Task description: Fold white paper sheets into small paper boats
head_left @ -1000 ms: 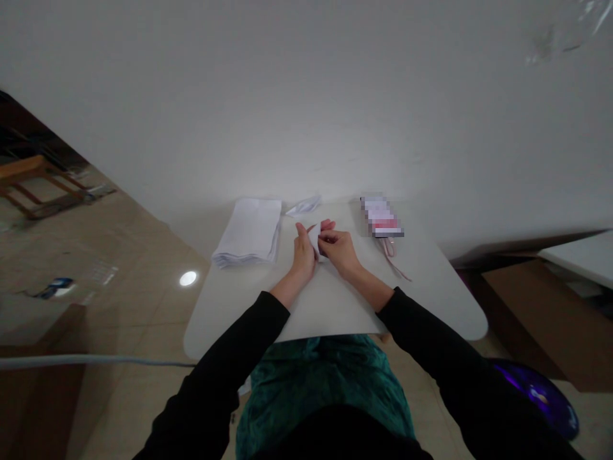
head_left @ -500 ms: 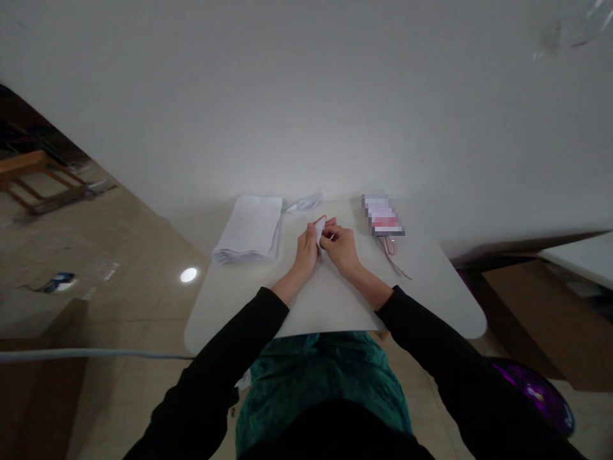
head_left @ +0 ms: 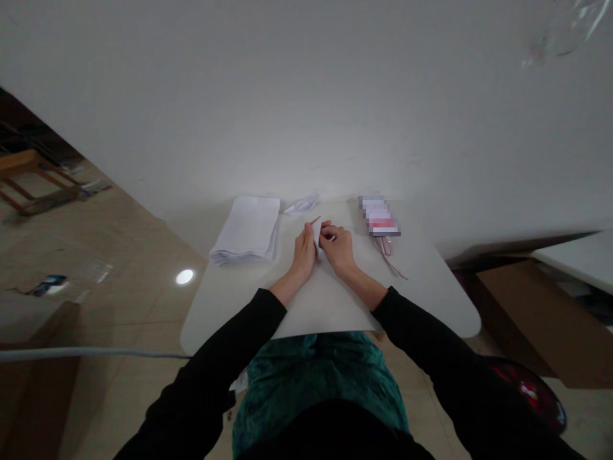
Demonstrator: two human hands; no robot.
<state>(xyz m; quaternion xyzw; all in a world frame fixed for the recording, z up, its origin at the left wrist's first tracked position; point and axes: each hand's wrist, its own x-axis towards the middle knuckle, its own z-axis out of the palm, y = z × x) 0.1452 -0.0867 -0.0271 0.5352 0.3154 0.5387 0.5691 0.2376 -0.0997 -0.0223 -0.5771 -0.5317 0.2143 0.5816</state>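
The folded white paper [head_left: 317,237] — between left hand [head_left: 303,252] and right hand [head_left: 337,248]

dim, flat light, brightest on the white wall [head_left: 306,147] at 12 o'clock; a round lamp glare [head_left: 184,276] sits at 9 o'clock, shadows stay soft, and fisheye distortion bends the edges.

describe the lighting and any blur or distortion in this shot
In the head view, the wide lens tilts the tiled floor and wooden bench steeply, a round glare spot shines off the floor, the packet is pixelated, and the left hand and right hand look fairly sharp.
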